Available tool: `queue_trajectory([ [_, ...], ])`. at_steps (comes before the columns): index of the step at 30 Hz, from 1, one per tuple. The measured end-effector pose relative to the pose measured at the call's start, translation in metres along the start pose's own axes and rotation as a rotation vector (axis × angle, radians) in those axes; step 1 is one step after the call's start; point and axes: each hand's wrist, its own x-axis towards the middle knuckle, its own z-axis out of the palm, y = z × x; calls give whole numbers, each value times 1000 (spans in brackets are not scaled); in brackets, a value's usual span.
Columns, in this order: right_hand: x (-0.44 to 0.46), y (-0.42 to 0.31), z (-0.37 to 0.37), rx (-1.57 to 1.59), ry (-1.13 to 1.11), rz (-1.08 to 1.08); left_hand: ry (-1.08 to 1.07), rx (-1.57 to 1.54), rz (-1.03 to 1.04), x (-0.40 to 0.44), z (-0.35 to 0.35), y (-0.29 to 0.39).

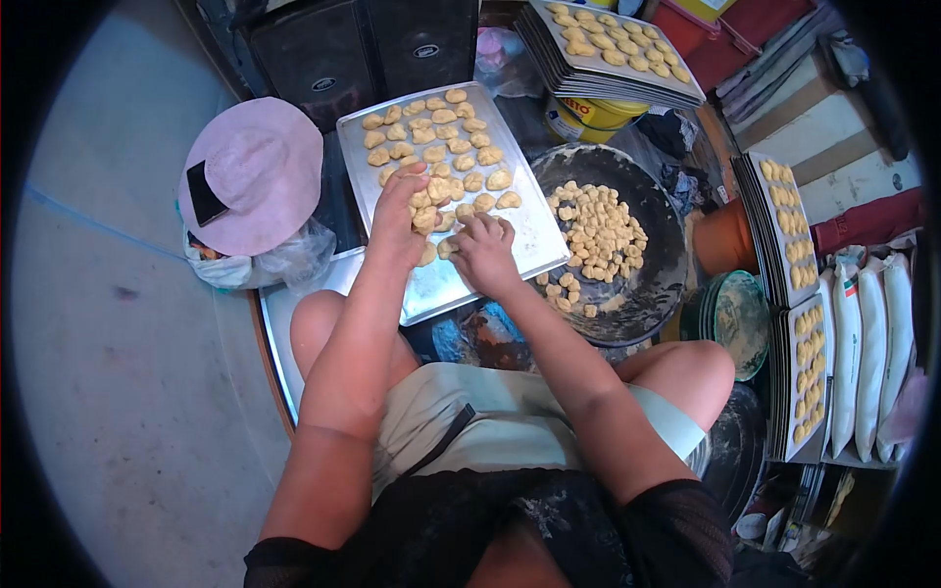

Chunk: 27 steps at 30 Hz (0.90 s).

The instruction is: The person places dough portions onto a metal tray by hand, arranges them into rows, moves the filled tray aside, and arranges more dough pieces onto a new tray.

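Observation:
A metal baking tray [441, 294] lies in front of me, tilted in view, with rows of small pale dough pieces [433, 154] over its far part. My left hand [400, 218] is curled around a clump of several dough pieces [431, 201] above the tray's left side. Low over the tray, my right hand [484, 253] has its fingers bent down, with a dough piece [448, 248] at its thumb side. To the right of the tray, a wide black basin [652, 230] holds a heap of loose dough pieces [598, 235].
A pink hat [265, 162] with a phone [205, 194] on it sits left. Stacked trays of dough [618, 49] rest on a yellow bucket [583, 120] behind the basin. More filled trays [806, 377], green basins [740, 323] and white sacks [870, 358] stand right.

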Motion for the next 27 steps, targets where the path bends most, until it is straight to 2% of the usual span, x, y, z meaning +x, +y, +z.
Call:
queue_trajectory([
  [3,3,-6,-8,56,41,39,11,13,-14,-3,3,1],
  [7,-3,22,-11,200,254,318,-21,47,-4,-3,3,1],
  [10,-6,43,-21,83,-54,307,-42,47,-18,-2,1,-3],
  [11,-7,47,-16,66,-76,307,-46,46,-23,-2,1,-4],
  [14,-2,44,-22,187,142,277,-65,46,-79,-2,2,-9],
  [17,20,7,-55,1243,283,434,-112,19,-144,-6,10,-14],
  [20,29,2,-77,946,0,180,-148,3,-201,-4,8,-27],
  [21,32,10,-73,912,-67,206,-114,50,-187,-4,10,-29],
  [24,28,34,-77,1213,312,494,-93,162,-173,-6,10,-21],
  [25,24,49,-69,1157,401,551,-36,162,-160,-9,13,-18],
  [27,13,73,-51,794,403,486,-62,99,-166,-2,3,-18],
])
